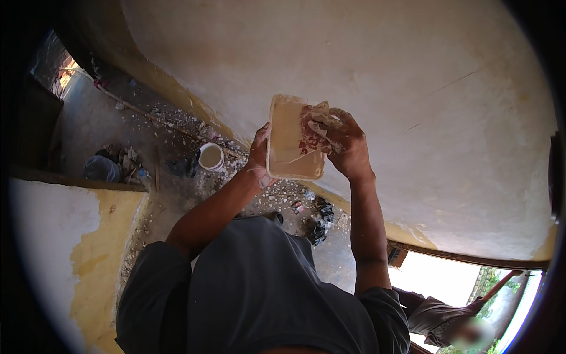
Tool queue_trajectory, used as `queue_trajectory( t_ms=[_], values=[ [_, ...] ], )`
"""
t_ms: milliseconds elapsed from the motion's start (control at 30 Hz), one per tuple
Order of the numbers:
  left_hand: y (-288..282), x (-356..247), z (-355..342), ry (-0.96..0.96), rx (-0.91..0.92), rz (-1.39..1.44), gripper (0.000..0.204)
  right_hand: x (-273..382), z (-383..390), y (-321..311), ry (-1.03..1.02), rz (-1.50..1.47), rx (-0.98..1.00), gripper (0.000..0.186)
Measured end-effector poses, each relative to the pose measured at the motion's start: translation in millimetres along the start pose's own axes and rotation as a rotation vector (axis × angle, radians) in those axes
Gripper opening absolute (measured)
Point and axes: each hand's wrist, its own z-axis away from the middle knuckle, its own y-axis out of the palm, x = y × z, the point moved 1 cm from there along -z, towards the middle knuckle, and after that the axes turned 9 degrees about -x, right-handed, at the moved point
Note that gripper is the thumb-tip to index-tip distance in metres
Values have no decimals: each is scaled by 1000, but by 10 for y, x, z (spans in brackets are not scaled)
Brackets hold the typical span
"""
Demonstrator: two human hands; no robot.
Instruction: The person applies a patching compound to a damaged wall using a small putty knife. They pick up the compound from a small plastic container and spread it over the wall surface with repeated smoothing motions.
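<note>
- Left wall (109,236): its patched white-and-yellow face is standing well apart from the hands, its top edge bounding the lower left.
- Bucket (221,159): this is sitting on the littered floor (337,259), left of the tray and below it.
- Left hand (258,156): the grip is closing around the tray's left side, the thumb lying along the rim; the fingers underneath are mostly hiding from view.
- Tray (295,176): the shallow rectangle is hanging above the floor before the large wall, carrying a pale, wet-looking layer. It is probably behaving as light and fairly stiff, with its contents adding weight and its smeared rim turning slippery. The long sides are offering the surest hold, kept level.
- Sheet (308,133): this thin, red-marked piece is slanting over the tray's right half. Its material is escaping identification, but it is likely flexing and becoming slick where coated; its upper edge is giving the better hold.
- Right hand (349,141): the grip is narrowing to a pinch on the sheet, pale paste covering the fingers.
- Large wall (436,118): this is rising beyond the tray and rightward, seemingly limiting forward room.
- Another person (433,318): this figure is occupying the lower right, well apart.
</note>
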Motion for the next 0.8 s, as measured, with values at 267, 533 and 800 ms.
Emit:
queue_trajectory(
  t_ms=[267,533,800],
  values=[
    [-60,30,-28,10,53,72,57,118,-50,54,-124,112,89,38],
    [-1,-6,-9,36,15,56,54,115,8,31,-150,183,154,28],
    [-16,-20,0,-4,28,67,62,1,61,-137,-84,223,219,41]
  ],
)
